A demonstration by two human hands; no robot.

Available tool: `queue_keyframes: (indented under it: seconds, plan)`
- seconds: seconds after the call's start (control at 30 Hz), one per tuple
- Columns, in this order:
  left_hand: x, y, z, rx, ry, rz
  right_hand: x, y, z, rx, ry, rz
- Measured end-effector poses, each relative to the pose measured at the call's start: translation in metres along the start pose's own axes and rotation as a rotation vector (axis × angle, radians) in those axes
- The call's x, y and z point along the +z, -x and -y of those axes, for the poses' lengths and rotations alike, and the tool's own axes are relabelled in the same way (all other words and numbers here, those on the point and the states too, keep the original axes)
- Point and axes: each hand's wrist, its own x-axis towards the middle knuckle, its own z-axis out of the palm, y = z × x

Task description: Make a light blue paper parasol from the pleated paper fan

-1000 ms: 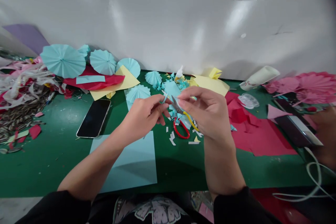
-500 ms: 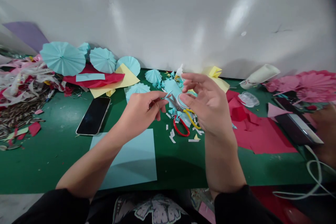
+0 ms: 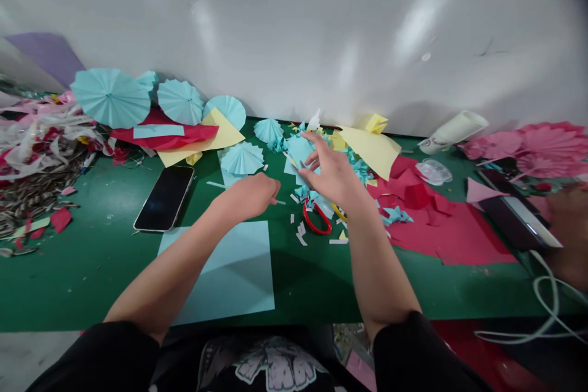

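My left hand is closed above the green table, its fingers pinched on a thin light-blue paper strip. One end shows left of the hand and a short tip at the fingertips. My right hand hovers over the pile of scraps with its fingers stretched apart and nothing visibly held. Beneath it lies a light-blue paper piece. Red-handled scissors and a yellow scissor handle lie just below that hand, partly hidden. A light-blue sheet lies in front of my left hand.
A phone is at left, with pleated blue paper rounds behind. Red paper, a white roll and pink pleated paper are at right. Another person's blurred hand is beside a dark box-shaped device.
My hands have moved apart. The left has drawn left and down with the paper strip; the right has shifted left, over the scraps. More of the yellow paper and blue scraps behind it shows.
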Motion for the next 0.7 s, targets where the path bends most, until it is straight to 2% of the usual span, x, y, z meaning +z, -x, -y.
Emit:
queue_keyframes:
  seconds: [0.07,0.17,0.23,0.47,0.57,0.7]
  plan:
    - [0.009,-0.007,0.006,0.022,0.018,0.094,0.006,-0.007,-0.013,0.053,0.107,0.058]
    - [0.019,-0.015,0.011,0.009,-0.016,0.123,0.014,-0.014,-0.029,0.123,0.176,0.129]
    - [0.022,-0.018,0.013,-0.003,-0.047,0.118,0.018,-0.015,-0.035,0.123,0.199,0.123]
    - [0.014,-0.017,0.012,-0.105,-0.148,0.095,0.017,-0.013,-0.036,0.084,0.161,0.151]
    - [0.014,-0.015,0.011,-0.115,-0.147,0.131,0.013,-0.012,-0.035,0.104,0.150,0.138]
    - [0.016,-0.015,0.009,-0.107,-0.118,0.211,0.010,-0.013,-0.031,0.056,0.116,0.065]
